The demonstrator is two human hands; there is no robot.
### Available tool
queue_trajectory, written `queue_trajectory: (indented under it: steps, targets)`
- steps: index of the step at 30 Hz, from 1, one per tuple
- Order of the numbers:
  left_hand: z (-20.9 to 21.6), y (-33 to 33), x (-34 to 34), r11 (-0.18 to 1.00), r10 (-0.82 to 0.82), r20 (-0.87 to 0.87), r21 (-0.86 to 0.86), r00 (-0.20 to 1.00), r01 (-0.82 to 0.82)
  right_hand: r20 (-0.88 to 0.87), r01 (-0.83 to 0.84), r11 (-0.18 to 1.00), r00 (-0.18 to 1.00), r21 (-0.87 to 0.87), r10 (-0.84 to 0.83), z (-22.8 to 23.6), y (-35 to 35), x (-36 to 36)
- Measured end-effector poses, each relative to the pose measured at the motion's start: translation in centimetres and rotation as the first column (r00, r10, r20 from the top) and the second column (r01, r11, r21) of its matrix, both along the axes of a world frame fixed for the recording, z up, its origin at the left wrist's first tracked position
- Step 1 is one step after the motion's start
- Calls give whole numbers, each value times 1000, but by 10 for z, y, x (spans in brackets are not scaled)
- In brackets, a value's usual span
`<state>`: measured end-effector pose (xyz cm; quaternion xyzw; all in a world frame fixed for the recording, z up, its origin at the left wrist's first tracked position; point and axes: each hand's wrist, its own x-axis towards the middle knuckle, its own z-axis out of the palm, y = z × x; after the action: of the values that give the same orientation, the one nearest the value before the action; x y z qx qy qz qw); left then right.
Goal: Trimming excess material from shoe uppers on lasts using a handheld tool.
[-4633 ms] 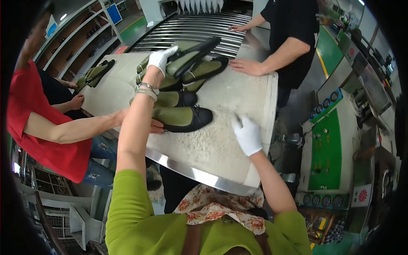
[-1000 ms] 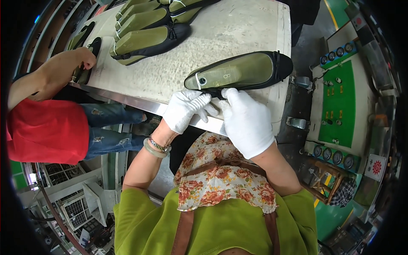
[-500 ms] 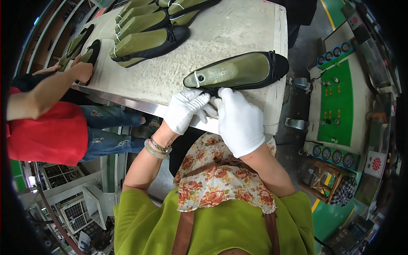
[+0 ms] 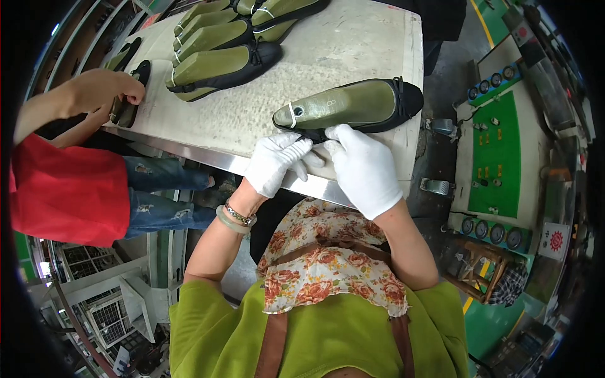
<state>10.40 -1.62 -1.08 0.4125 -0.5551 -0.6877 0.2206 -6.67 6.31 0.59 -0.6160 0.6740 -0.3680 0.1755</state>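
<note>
A black ballet flat with a bow at its toe [image 4: 409, 101] lies on its side near the table's front right, stretched over a green shoe last [image 4: 346, 104]. A white band wraps the last near its heel end. My left hand [image 4: 277, 162], in a white glove, pinches a short black strip [image 4: 312, 134] beside the heel. From the other side my right hand [image 4: 367, 165], also gloved in white, has its fingertips closed on the same strip. The fingers partly cover it, so where it joins the shoe is hidden.
Several more black flats on green lasts [image 4: 214, 69] stand at the table's far left. Left of me a co-worker in a red top [image 4: 69, 195] handles a dark shoe [image 4: 133, 107]. The pale table [image 4: 296, 63] has a metal front edge. Machines with gauges stand at right.
My right hand has tilted and shifted slightly right, its fingertips staying at the strip. The shoe has turned a little. The co-worker's arm has moved over the shoes.
</note>
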Motion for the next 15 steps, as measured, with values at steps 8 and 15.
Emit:
queue_trajectory:
  steps: [8,15]
  targets:
    - [-2,-2,2,998,-21,-18,-62,1000,20,109,-6,1000,994,24,3,14,13,-15]
    - [-4,3,0,995,-3,3,-104,1000,3,43,-21,990,999,-137,27,5,9,-12]
